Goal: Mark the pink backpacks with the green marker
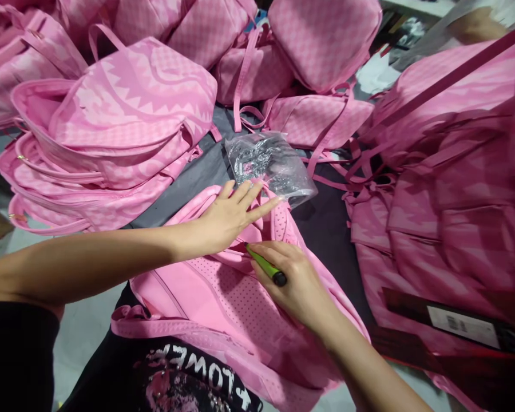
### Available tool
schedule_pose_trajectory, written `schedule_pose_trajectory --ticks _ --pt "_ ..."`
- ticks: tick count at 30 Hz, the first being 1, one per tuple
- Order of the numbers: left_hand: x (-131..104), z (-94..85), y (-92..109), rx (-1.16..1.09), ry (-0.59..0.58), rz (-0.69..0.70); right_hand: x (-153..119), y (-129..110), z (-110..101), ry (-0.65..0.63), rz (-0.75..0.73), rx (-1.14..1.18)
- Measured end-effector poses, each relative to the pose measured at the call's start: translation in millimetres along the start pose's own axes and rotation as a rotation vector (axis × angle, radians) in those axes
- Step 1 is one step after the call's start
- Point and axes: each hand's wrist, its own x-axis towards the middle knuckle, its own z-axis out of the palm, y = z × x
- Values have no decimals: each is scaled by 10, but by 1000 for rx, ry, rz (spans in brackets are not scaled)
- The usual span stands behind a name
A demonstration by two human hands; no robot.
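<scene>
Left hand [228, 220] spreading open over a pink backpack [227, 294], right hand [294, 277] closing around a green tool [264, 264], backpack lying between person and clear plastic bag [289, 169].

Dotted pink backpack [236, 300], green-and-black tool [265, 265], checkered pink bag [326, 43]

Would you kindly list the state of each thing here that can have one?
Slim green black-ended marker: held, slanted
Right hand: closed around the marker
Left hand: open, fingers spread
Pink fabric backpack with dotted panel: lying strap-side up
Clear plastic bag: crumpled, lying down
Pink patterned backpacks stacked at left: upper one partly open
</scene>
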Motion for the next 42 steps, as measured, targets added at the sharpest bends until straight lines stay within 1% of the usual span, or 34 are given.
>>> schedule_pose_trajectory --ticks 3,5,8,10,14,17,19,21,26,31,34,40,42 --pt "49 57 8 -15 22 44 23 42 3 -5 11 24" --pt "63 70 20 -29 11 25 41 46 -23 -17 16 87" --pt "59 65 34 -57 1 -4 89 39 -81 -68 14 211" --pt "56 61 34 -59 -12 -10 136 44 -99 -99 9 231" --pt "69 61 21 -27 -39 -16 207 74 -22 -108 8 180" --pt "68 40 17 -12 -44 -19 198 67 68 -48 41 180" --pt "55 15 22 -5 -48 -27 176 42 95 -19 67 119" --pt "39 -10 30 -5 -54 -39 159 13 92 -13 71 60" --pt "18 -20 42 -45 -65 -81 156 -41 67 -16 69 50" --pt "21 -12 39 -90 -58 -82 175 -71 86 16 62 21" --pt "22 -15 34 -91 -57 -82 196 -81 80 -18 84 -14" --pt "16 1 27 -99 -44 -87 234 -83 51 -47 90 -13" --pt "11 5 27 -101 -50 -96 236 -81 45 -58 84 20"
